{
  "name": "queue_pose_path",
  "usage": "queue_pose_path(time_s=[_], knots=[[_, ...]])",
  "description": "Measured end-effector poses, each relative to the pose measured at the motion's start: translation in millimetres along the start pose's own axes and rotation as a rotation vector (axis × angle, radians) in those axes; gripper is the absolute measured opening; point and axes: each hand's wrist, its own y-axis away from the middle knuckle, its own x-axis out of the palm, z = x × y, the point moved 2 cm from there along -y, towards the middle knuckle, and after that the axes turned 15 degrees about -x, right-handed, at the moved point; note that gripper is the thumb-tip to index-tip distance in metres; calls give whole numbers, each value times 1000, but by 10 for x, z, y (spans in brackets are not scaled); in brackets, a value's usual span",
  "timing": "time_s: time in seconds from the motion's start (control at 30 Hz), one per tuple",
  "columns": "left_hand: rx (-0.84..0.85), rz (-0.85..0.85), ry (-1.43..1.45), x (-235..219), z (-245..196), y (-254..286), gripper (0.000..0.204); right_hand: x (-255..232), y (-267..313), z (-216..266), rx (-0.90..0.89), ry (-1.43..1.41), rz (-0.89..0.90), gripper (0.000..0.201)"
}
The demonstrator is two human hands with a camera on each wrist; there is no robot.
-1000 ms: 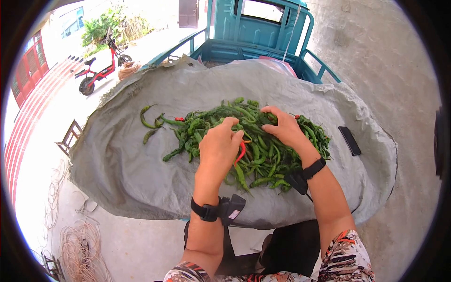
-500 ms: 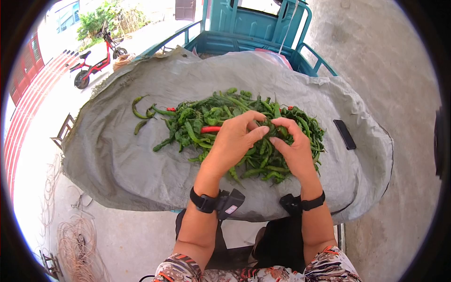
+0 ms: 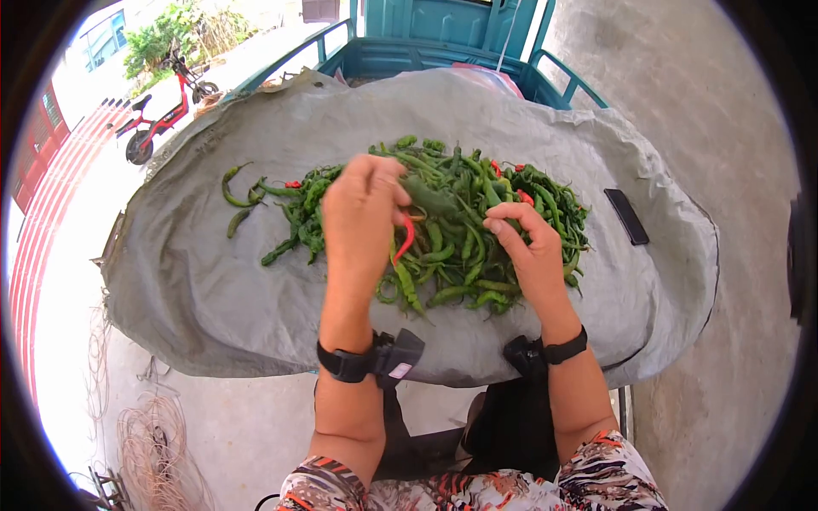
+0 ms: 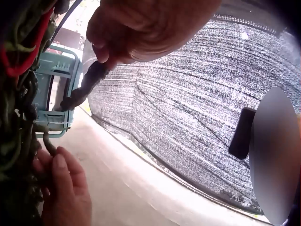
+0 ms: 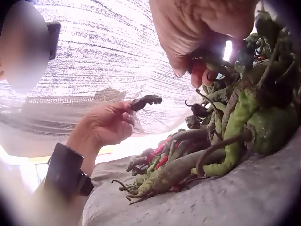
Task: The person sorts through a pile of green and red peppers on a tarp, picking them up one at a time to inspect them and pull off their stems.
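My left hand (image 3: 362, 217) is raised over the left part of a pile of green chili peppers (image 3: 452, 243). Between its thumb and fingers it pinches one end of a dark green, wrinkled pepper (image 4: 84, 87), which sticks out toward the right and is blurred in the head view. Over the pile's right side, my right hand (image 3: 532, 247) has thumb and forefinger closed on a slim green pepper (image 4: 49, 142). A red pepper (image 3: 405, 238) shows just below the left hand. More red ones, such as this red pepper (image 3: 525, 198), lie among the green.
The pile rests on a grey woven sheet (image 3: 213, 298) spread before me. Stray peppers (image 3: 239, 220) lie at left, a black phone (image 3: 626, 216) at right. Behind stands a teal cargo vehicle (image 3: 434, 38); a red scooter (image 3: 162, 123) is parked far left.
My hands first came together over the pile, then parted. The left hand has swung left with a pepper, and the right stays over the right side. The head view has tilted slightly downward.
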Motion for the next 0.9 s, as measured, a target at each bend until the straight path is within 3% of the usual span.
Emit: queue_pose_path(time_s=[0.13,0.2,0.3,0.33,0.43,0.53,0.63,0.73,0.77,0.9], knots=[[30,-287,9,-238,23,-78,23,18,10,-22,-63,16,-13,16],[66,-294,-79,-222,29,-81,28,-1,-2,35,-101,-39,-36,21],[81,-94,-285,-45,21,-29,34,23,17,131,-74,-112,-100,29],[58,10,-330,53,11,12,34,20,16,146,-141,-64,-30,31],[-125,235,-20,321,98,26,35,20,11,222,-283,38,143,34],[-116,289,-6,368,164,1,36,38,-16,333,-491,202,279,35],[-140,331,116,290,116,10,37,63,-23,345,-491,175,259,34],[-190,223,171,140,6,41,37,69,-40,308,-458,250,138,34],[-104,121,112,81,15,5,38,65,-42,286,-432,286,86,34],[-41,-196,79,-243,49,-101,36,37,-183,62,-414,592,52,33]])
